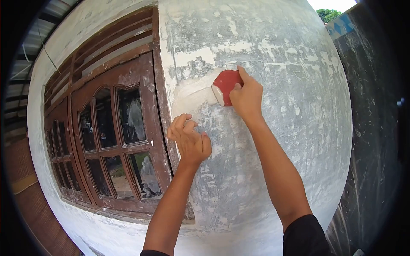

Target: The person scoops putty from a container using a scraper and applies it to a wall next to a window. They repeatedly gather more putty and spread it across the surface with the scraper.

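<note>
While both arms reach up and forward toward the wall (pixel 273 141), the right hand (pixel 247 97) sits highest, its forearm stretched long from a dark sleeve (pixel 304 237) at the bottom edge and its wrist bent slightly inward. Its fingers are curled tight around a red scraper (pixel 225 85), thumb laid along the top edge, with the tool's pale, plaster-smeared edge pressed flat against the wall beside a smooth whitish patch of fresh filler (pixel 192 94). The scraper lies in the upper middle of the wall, just right of the window's brown frame. Lower and to the left, the left hand (pixel 189 138) is raised on a bent forearm, its fingers folded loosely into a half-closed fist; whether anything rests inside the curled fingers cannot be told. Its knuckles are close to or touching the wall near the frame's edge. The wall surface is grey and mottled with scraped white streaks. To the left stands a wooden window (pixel 111 136) with arched glass panes and worn brown paint.
</note>
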The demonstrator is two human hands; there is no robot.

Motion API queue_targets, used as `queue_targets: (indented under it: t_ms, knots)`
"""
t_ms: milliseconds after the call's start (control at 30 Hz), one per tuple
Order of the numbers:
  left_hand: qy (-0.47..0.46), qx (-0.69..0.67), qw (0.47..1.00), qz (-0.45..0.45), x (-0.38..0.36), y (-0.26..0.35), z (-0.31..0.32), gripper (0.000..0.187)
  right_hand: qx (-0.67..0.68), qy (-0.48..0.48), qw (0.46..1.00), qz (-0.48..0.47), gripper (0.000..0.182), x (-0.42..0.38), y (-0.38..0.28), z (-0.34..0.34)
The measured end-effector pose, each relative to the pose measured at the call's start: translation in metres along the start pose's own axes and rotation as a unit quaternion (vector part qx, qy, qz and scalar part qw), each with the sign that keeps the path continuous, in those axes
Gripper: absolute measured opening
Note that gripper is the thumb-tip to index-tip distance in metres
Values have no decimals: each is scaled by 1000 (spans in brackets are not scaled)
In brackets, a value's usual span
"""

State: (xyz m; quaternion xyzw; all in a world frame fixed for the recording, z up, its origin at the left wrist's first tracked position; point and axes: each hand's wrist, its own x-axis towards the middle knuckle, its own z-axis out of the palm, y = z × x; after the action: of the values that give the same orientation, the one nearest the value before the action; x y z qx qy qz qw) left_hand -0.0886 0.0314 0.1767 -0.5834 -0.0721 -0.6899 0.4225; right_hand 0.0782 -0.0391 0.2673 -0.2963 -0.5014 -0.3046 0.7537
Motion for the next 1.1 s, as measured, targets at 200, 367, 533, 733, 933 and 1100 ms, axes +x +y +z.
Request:
queue_targets:
  t_ms: [200, 367, 533, 733, 933, 1100]
  knots:
    - [-61, 5, 998, 24, 3, 6, -4, 45, -1, 69, 992, -103, 50, 4, -17, -8]
    - [-14, -10, 1000, 5, 0, 3, 2, 39, 124, -135, 979, -89, 52, -14, -57, 53]
    - [-42, -2, 999, 10, 2, 5, -4, 41, 29, -95, 995, -12, 52, -4, -31, 41]
    - [-59, -12, 998, 33, 4, 7, 0, 43, -64, 57, 996, 30, 52, 27, 11, -26]
    - [-88, 23, 996, 22, 7, 12, -1, 40, 77, -32, 993, -85, 52, 6, -40, 29]
    - [-113, 9, 993, 19, 10, 13, -5, 37, 51, -119, 991, -15, 52, 14, -40, 48]
